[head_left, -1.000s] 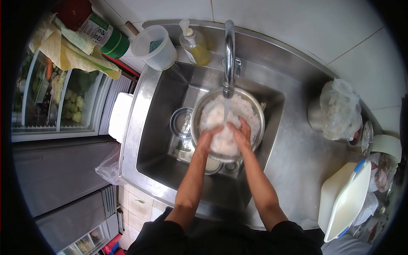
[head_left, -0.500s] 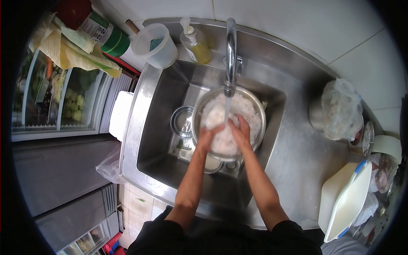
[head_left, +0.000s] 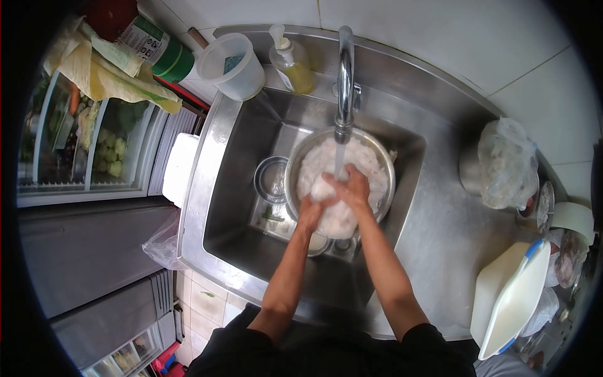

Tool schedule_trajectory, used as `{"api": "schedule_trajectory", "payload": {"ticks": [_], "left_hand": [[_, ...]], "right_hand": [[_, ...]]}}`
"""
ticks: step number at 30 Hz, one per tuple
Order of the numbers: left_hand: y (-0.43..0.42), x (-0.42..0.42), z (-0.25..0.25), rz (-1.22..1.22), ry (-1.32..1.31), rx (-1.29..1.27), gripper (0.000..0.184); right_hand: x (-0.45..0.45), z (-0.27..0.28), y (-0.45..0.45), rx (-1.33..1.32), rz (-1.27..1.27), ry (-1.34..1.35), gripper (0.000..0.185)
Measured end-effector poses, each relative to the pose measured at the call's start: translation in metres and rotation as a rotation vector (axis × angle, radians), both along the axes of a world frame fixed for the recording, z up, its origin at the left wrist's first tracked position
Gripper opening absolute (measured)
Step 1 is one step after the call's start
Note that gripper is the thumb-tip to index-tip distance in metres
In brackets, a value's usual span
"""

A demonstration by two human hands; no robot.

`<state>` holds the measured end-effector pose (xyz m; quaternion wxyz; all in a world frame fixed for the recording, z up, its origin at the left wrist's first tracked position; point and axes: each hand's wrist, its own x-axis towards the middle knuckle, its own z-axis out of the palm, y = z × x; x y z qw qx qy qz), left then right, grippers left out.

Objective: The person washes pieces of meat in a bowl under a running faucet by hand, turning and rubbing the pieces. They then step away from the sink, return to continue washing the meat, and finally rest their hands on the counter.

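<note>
A round metal bowl (head_left: 387, 195) stands in the steel sink (head_left: 233, 188), filled with pale pinkish-white pieces (head_left: 364, 157) that look like raw meat. Water runs from the faucet (head_left: 345, 88) onto the bowl's middle. Both hands are in the bowl under the stream. My left hand (head_left: 314, 210) curls round a pale lump at the near left, fingers partly hidden by it. My right hand (head_left: 353, 188) lies over the same lump from the right, fingers bent across it.
Behind the sink stand a plastic tub (head_left: 232, 69) and a soap bottle (head_left: 294, 69). A small metal dish (head_left: 271, 180) lies left of the bowl. On the right are a bagged pot (head_left: 505, 163) and a white bin (head_left: 502, 295). An open fridge drawer (head_left: 88, 195) is at left.
My right hand has moved left and its fingers now reach across the lump toward my left hand. My left hand has shifted slightly toward me and right. The view has shifted slightly.
</note>
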<state>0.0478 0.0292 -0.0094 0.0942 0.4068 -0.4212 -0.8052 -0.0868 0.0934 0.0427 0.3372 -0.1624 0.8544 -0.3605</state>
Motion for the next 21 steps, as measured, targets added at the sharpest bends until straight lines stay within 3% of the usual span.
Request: {"api": "schedule_trajectory", "payload": {"ticks": [3,6,9,15,16,19,21], "left_hand": [[-0.006,0.001,-0.016,-0.029,0.015,-0.086,0.044],[-0.01,-0.005,0.0,0.045,0.055,0.042,0.047],[-0.012,-0.008,0.0,0.132,0.04,0.098,0.05],[-0.021,-0.022,-0.008,0.225,0.09,0.137,0.052],[-0.023,-0.026,-0.012,0.257,0.062,0.136,0.051],[-0.023,-0.032,0.001,0.256,0.075,0.127,0.049],[-0.022,-0.035,0.0,0.308,0.092,0.092,0.047]], "right_hand": [[0.007,-0.019,-0.005,-0.198,-0.081,0.086,0.062],[0.004,-0.056,-0.003,-0.504,-0.145,-0.092,0.054],[-0.001,-0.064,0.008,-0.337,-0.131,-0.11,0.051],[0.027,-0.05,0.034,-0.371,-0.304,-0.198,0.061],[0.029,-0.052,0.035,-0.274,-0.329,-0.233,0.06],[0.037,-0.012,0.036,-0.274,-0.535,-0.602,0.063],[0.043,-0.022,0.038,-0.354,-0.668,-0.718,0.07]]}}
